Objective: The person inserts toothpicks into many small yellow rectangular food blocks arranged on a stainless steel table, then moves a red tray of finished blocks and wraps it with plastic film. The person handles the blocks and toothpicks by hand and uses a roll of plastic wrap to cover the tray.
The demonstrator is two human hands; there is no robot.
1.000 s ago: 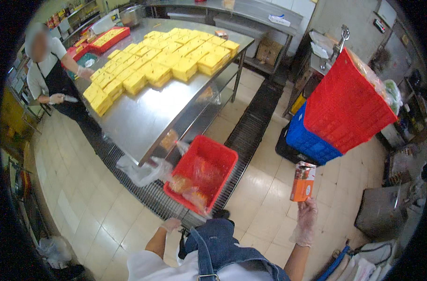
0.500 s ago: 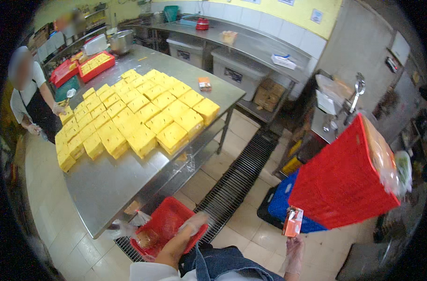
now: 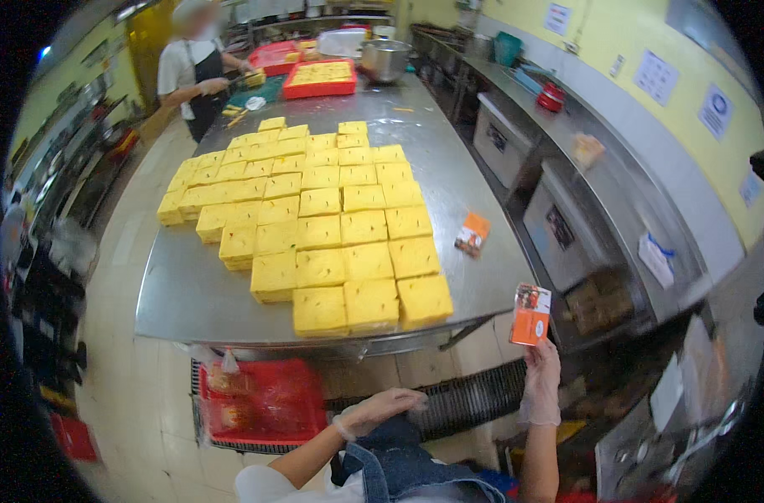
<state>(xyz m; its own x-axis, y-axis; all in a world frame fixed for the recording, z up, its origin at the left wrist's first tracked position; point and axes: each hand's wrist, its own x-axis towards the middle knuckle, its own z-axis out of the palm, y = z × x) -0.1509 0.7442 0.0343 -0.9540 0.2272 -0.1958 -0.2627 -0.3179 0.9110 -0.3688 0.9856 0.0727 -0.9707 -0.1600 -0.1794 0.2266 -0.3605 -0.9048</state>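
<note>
In my gloved right hand (image 3: 542,379) is an orange printed packet (image 3: 530,316), held up by its lower end near the table's right front corner. My gloved left hand (image 3: 389,409) is in front of the table with its fingers stretched out and nothing in it. Several rows of yellow square food blocks (image 3: 321,203), some stacked, cover the middle of the steel table (image 3: 189,289). A similar orange packet (image 3: 472,234) lies on the table to their right. Left of my left hand, below the table edge, sits a red basket (image 3: 300,387) with clear plastic bags in it.
A co-worker (image 3: 199,71) stands at the table's far left, hands over a green board (image 3: 269,89). Beyond are a red tray (image 3: 322,88) of yellow pieces and a steel bowl (image 3: 385,60). A steel counter (image 3: 617,180) runs along the right wall. A floor grate (image 3: 474,398) lies before me.
My view has swung toward the table. My left hand has come out of the red basket and is now right of it. My right hand has raised the orange packet to the table's corner.
</note>
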